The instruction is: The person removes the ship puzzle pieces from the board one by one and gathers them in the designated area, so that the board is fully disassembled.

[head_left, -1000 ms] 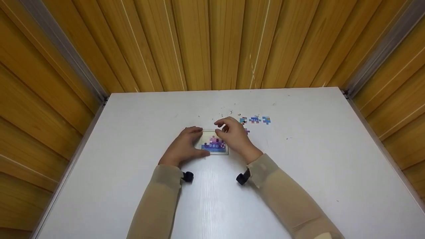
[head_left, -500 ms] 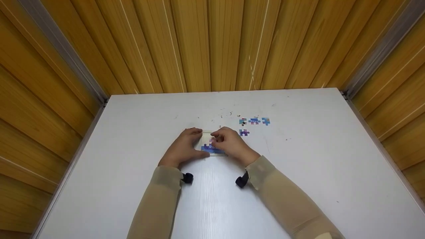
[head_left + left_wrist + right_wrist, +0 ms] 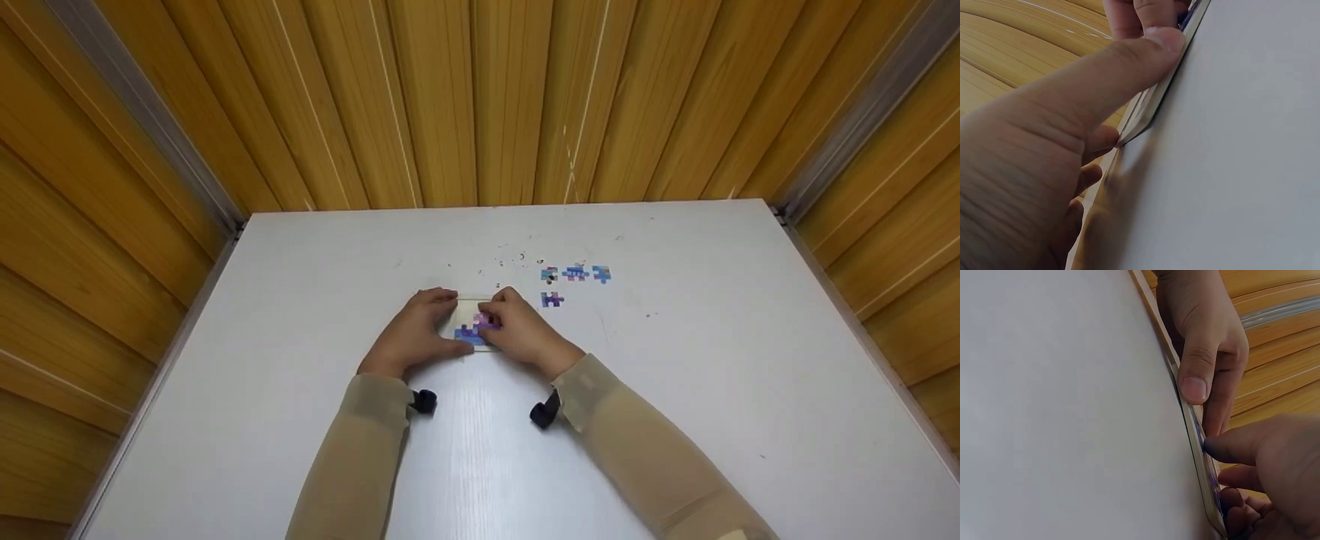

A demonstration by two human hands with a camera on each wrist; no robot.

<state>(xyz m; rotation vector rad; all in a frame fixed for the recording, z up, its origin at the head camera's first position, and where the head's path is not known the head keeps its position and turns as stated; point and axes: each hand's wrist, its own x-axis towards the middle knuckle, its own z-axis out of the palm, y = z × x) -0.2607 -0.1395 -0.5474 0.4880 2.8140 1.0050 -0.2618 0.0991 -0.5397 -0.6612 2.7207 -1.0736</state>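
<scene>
A small puzzle tray [image 3: 466,309] lies flat on the table, its lower part filled with joined blue and purple jigsaw pieces [image 3: 468,337]. My left hand [image 3: 409,337] grips the tray from the left. Its thumb [image 3: 1154,53] sits on the near edge in the left wrist view, with the fingers at the far side. Over the tray's right half, my right hand [image 3: 525,330] pinches at a pink-purple jigsaw piece [image 3: 482,320] with curled fingers. The right thumb [image 3: 1230,444] touches the puzzle surface in the right wrist view. My right hand hides part of the picture.
Several loose jigsaw pieces lie right of the tray: a row of three with a blue one [image 3: 601,274] at its end, and a purple piece [image 3: 552,299] below. Dark specks mark the white table [image 3: 697,337]. Wooden panel walls [image 3: 510,105] enclose it.
My right hand has come down from above the tray's upper right onto the pieces, and its fingers have closed in. The purple loose piece is now uncovered. My left hand stays in place.
</scene>
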